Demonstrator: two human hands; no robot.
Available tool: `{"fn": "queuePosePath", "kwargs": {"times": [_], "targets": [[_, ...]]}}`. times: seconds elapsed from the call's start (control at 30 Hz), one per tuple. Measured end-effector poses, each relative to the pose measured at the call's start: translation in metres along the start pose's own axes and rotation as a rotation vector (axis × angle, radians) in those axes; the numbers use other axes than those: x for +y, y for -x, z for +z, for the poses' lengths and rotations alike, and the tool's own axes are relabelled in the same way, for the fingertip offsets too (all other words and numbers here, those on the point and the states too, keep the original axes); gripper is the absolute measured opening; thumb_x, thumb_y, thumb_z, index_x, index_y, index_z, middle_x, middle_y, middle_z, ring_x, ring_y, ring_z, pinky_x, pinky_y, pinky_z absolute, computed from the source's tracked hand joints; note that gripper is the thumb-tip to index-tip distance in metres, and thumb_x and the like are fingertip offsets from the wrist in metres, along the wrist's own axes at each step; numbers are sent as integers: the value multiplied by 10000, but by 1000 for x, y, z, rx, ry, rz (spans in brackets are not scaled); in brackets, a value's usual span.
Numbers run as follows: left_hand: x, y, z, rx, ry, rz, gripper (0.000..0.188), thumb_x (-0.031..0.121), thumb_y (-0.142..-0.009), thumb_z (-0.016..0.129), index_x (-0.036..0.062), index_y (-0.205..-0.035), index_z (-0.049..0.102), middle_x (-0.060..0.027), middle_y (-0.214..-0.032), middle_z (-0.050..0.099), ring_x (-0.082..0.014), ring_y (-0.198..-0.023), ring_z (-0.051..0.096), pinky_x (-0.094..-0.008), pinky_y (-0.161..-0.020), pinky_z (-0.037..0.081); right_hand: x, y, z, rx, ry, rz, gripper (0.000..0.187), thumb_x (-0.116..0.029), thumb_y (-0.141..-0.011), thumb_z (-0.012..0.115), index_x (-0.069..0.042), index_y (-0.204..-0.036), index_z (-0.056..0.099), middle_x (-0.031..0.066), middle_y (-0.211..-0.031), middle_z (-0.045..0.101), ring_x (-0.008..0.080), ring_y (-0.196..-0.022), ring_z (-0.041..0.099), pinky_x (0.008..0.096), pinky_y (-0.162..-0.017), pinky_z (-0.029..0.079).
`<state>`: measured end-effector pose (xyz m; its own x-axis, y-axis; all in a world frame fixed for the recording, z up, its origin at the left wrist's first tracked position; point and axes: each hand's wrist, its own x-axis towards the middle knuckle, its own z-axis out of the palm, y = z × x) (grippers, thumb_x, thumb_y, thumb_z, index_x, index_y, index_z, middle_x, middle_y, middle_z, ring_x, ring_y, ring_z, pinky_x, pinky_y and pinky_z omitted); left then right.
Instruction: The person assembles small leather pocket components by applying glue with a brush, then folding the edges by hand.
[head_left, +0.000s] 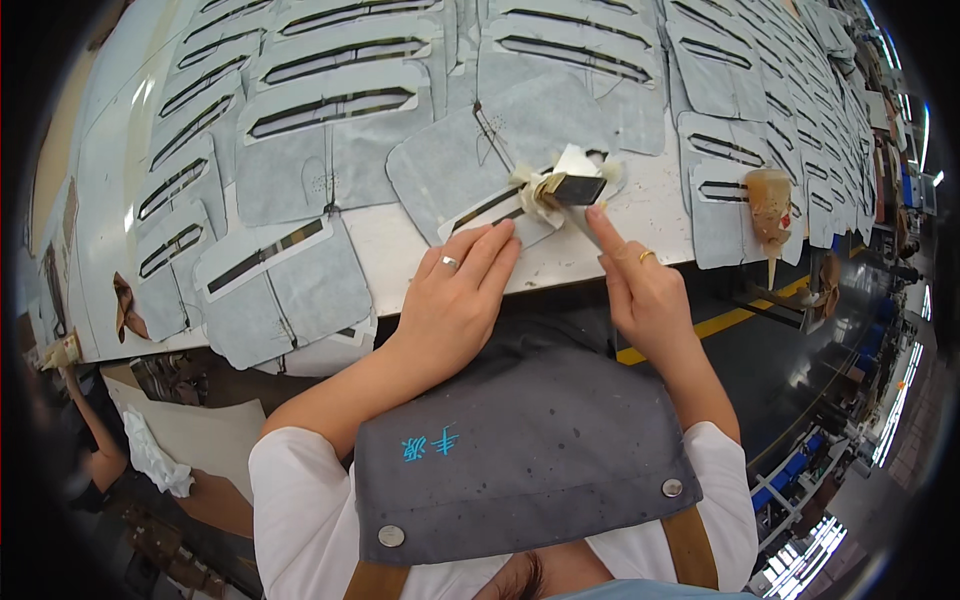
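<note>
My left hand (455, 290), with a ring on it, lies with its fingers stretched out, the fingertips on the lower edge of a grey leather-like piece (440, 165). This piece has a long slot with a pale border, partly covered by the tool. My right hand (648, 285) is closed round the metal shaft of a hammer-like tool (578, 190) with a dark block-shaped head, its index finger reaching along the shaft. Whitish and tan wrapping or scraps (540, 192) sit around the head; which they are I cannot tell. The head is over the slot's right end.
Rows of similar slotted grey pieces (340, 95) cover the white table (375, 240). Another piece (285, 290) overhangs the front edge at left. An amber squeeze bottle (768, 205) lies at the right edge, nozzle toward me. Another person's arm (95, 430) shows at far left.
</note>
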<state>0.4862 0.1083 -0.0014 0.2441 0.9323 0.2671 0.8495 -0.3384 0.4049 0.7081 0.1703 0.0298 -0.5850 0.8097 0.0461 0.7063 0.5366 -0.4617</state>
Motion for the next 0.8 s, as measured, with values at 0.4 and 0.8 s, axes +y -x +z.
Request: {"fn": "queuePosePath", "kwargs": {"times": [0.4,0.8], "targets": [[-16,6,-19,91,169,-239,278,50,-793,691,60,-1064,629,-91,-968,548,-273,-903,505,-364,-815,377,1,-1,0,172,-141,-64,564,17,-871,581,-133,-1408,497,92,-704,534,219,-539,515,322,-536,460],[-12,3,-11,65,199,-211,186,16,-792,678,60,-970,643,-67,-934,580,-258,-829,531,-362,-749,403,-1,5,16,92,14,-52,566,-59,-900,587,-207,-1433,469,63,-648,431,208,-455,451,353,-455,418]]}}
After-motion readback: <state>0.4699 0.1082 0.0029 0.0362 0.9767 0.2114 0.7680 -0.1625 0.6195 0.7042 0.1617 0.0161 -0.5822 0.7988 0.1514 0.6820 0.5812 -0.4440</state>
